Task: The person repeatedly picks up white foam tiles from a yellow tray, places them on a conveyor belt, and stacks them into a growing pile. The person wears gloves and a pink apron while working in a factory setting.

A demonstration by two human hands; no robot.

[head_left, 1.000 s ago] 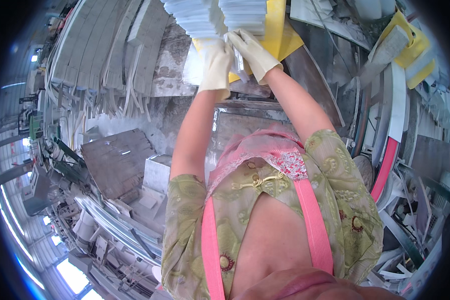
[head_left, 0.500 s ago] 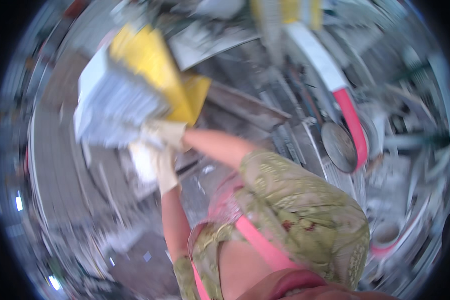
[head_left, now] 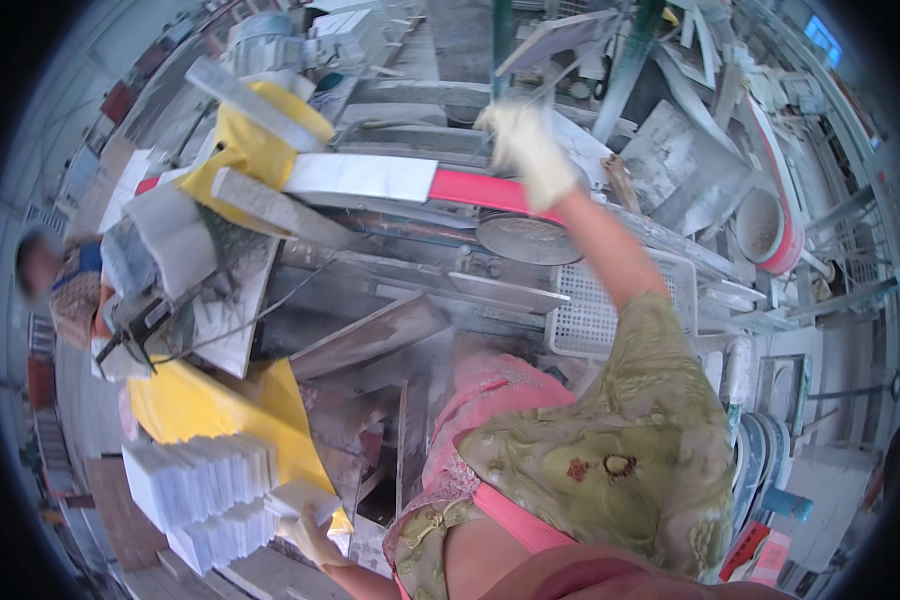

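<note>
My left hand (head_left: pixel 310 537), in a cream glove, is at the lower left. Its fingers close on a small white tile (head_left: pixel 304 498) at the end of a stack of white tiles (head_left: pixel 202 482). The stack stands beside a yellow sheet (head_left: pixel 205 405). My right hand (head_left: pixel 532 150), gloved alike, reaches far forward near a green post (head_left: pixel 503 55). Motion smears its fingers, so any hold there is unclear. Below that hand lies a pink and white band (head_left: pixel 475 188), with a round dusty dish (head_left: pixel 530 237) under it.
A white perforated basket (head_left: pixel 625 305) sits right of centre. At the far left a person (head_left: pixel 75 295) is beside a dark tool (head_left: pixel 145 325) and white slabs. A grey-filled bucket (head_left: pixel 760 225) stands to the right. Yellow cloth (head_left: pixel 255 135) wraps the band's left end.
Both hands were together at the tile stack. My right hand has gone forward and right, while the left stays by the stack. The view has turned, and the stack appears lower.
</note>
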